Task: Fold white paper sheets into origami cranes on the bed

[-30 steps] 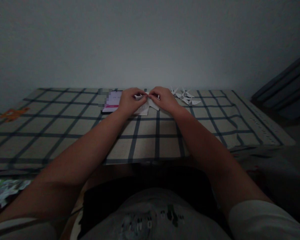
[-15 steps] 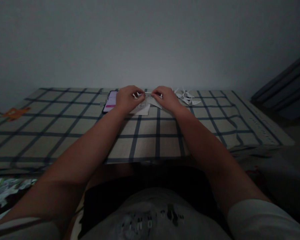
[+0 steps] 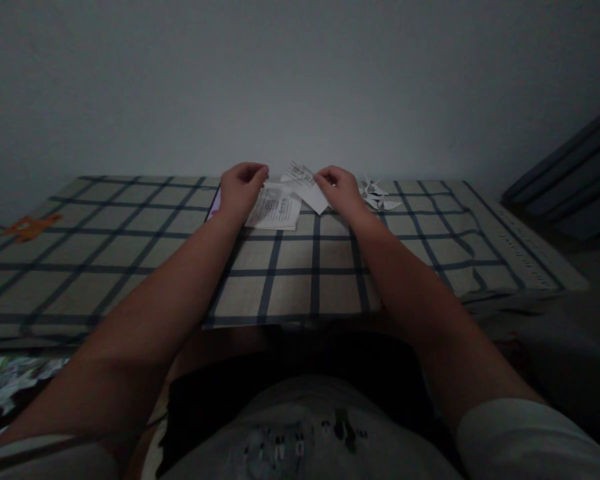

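Between thumb and fingers, my right hand (image 3: pixel 341 192) pinches the edge of a folded piece of paper (image 3: pixel 311 191), held up at a tilt with print showing on its upper part. My left hand (image 3: pixel 244 188) is apart from it, to the left, thumb and fingertips brought together with nothing visible between them. Below and between the hands lies a small stack of printed paper (image 3: pixel 276 208) on the checked cloth. A phone (image 3: pixel 215 203) is mostly hidden behind my left hand.
Several folded paper shapes with thin points (image 3: pixel 377 195) lie right of my right hand. An orange object (image 3: pixel 33 228) rests at the table's far left. The checked tablecloth (image 3: pixel 290 287) reaches the wall (image 3: pixel 300 87) behind. A dark fabric-like thing stands at the right.
My left hand has let go of the folded paper and moved left and up, covering more of the phone. My right hand keeps the paper, which now stands tilted and more exposed.
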`<state>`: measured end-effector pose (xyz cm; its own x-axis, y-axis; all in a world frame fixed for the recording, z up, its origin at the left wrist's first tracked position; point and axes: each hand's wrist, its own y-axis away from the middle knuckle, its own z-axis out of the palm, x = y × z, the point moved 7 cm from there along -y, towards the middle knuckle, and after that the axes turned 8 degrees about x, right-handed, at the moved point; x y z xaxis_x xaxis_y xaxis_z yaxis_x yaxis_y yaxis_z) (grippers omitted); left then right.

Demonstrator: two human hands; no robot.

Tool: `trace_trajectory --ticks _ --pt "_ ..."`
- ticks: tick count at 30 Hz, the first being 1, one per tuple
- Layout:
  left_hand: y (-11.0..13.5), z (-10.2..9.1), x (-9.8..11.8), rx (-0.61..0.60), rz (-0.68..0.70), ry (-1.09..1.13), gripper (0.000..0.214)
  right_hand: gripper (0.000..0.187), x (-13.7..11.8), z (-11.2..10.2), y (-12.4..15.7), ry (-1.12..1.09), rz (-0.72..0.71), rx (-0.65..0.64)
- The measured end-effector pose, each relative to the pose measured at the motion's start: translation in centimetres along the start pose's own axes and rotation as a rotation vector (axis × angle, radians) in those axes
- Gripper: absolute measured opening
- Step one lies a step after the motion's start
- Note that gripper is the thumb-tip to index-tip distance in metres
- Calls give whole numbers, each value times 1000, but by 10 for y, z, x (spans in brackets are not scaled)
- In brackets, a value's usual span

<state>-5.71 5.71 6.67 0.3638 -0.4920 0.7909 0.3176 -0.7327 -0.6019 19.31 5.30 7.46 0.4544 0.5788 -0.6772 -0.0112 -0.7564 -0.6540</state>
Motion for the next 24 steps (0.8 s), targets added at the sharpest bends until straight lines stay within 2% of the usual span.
trace_trajectory --ticks 4,5,7,12,15,24 --pt "21 29 4 -317 -88 67 37 18 0 11 4 -105 37 -59" --pt "26 33 6 -372 -95 55 38 19 0 13 5 -122 36 -75" --pt "30 34 9 -404 -100 38 41 19 0 14 6 -137 42 -97" --pt "25 23 6 -276 -109 74 41 26 3 13 8 -108 95 -138" --pt "21 22 0 -238 -145 123 39 28 5 15 8 -72 132 -179" --pt "9 15 -15 -91 -203 198 37 25 5 15 11 -92 243 -205"
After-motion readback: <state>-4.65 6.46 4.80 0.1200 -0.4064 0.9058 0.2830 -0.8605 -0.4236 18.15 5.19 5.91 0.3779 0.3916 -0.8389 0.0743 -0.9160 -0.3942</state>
